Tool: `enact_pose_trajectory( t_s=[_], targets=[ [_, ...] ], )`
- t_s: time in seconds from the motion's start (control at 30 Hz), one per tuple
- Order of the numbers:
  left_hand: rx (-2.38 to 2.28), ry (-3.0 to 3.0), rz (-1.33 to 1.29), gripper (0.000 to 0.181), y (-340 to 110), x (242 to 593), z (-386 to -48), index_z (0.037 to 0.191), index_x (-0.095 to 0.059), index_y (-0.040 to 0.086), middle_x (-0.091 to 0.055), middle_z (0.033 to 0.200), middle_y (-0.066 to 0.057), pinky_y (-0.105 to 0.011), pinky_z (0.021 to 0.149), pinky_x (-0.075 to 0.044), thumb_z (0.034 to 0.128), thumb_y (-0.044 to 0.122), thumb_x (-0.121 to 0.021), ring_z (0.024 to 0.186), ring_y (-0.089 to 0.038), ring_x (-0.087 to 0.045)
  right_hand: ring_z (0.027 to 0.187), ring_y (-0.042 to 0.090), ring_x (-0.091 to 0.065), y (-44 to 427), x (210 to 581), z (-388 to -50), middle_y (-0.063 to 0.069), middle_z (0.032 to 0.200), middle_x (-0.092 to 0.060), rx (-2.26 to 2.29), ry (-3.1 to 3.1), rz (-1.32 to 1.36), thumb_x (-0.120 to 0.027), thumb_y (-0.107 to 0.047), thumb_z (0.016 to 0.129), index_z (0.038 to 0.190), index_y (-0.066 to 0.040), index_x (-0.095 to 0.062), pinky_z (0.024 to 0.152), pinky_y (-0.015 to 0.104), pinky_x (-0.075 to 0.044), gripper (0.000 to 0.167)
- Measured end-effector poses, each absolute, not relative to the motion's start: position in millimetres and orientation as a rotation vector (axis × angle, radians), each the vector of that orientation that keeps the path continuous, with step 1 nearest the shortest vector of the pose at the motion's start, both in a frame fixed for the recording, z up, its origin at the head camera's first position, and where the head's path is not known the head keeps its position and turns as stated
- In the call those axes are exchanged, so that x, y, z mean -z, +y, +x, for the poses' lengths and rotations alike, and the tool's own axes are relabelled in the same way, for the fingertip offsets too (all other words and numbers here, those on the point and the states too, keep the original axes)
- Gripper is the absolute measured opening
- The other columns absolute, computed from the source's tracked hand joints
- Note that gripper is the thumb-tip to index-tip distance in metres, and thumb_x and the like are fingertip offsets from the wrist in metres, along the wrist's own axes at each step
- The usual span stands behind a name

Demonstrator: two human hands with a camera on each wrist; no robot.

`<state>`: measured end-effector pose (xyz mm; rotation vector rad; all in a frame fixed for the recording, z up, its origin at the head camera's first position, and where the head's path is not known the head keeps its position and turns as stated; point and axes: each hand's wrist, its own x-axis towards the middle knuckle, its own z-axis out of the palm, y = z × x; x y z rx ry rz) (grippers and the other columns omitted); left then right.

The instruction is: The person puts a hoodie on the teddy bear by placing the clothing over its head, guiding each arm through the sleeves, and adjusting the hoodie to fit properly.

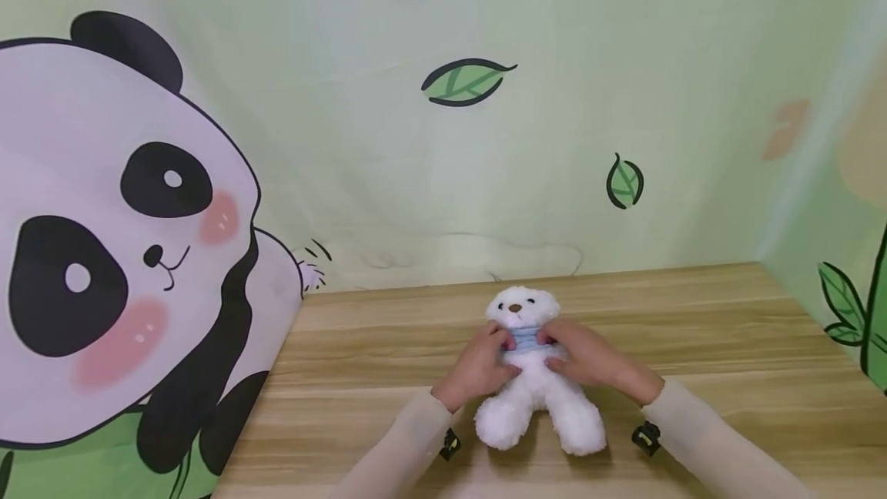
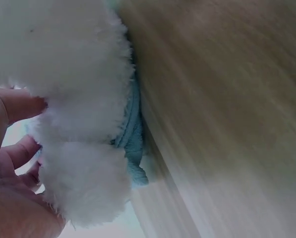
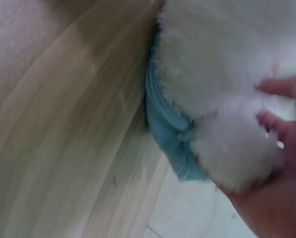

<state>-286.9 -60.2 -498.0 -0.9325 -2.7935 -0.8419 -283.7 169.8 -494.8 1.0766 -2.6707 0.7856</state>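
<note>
Wood-grain table (image 1: 346,376): hands (image 1: 480,362) (image 1: 594,354) grip white plush bear (image 1: 536,373) by sides.

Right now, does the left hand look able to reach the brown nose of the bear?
Probably yes: the left hand holds the white bear beside its blue cloth, and nothing covers the brown nose just above. The hand may have to let go first.

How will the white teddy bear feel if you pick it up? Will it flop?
The white teddy bear is probably soft and light, since it looks like a stuffed toy. Its legs may flop, being plump and fluffy. It likely won't slip easily, because its fur looks shaggy.
</note>
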Motion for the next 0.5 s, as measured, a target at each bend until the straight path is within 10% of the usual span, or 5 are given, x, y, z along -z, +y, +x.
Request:
enact_pose_trajectory(
  t_s=[0.2,0.5],
  targets=[
    [0.766,-2.752,-0.961,0.029,-62.7,501.5,-286.6,0.089,-0.054,0.010,-0.052,0.094,-0.001,-0.023,0.077,-0.042,0.0796,0.016,-0.081,0.087,-0.013,-0.047,0.110,0.025,-0.056,166.8,496.6,-279.9,0.008,0.115,-0.057,-0.813,-2.722,1.104,-0.081,-0.014,0.076,0.115,-0.005,-0.054,0.094,0.044,-0.048,0.048],
    [0.755,-2.673,-0.970,0.029,-58.3,502.3,-282.9,0.095,-0.053,0.013,-0.056,0.085,0.003,-0.019,0.072,-0.039,0.0791,0.010,-0.078,0.082,-0.009,-0.047,0.080,0.011,-0.046,157.6,497.9,-283.9,-0.003,0.082,-0.051,-0.764,-2.557,1.089,-0.082,-0.006,0.070,0.086,-0.011,-0.051,0.071,0.027,-0.041,0.035]
  ],
)
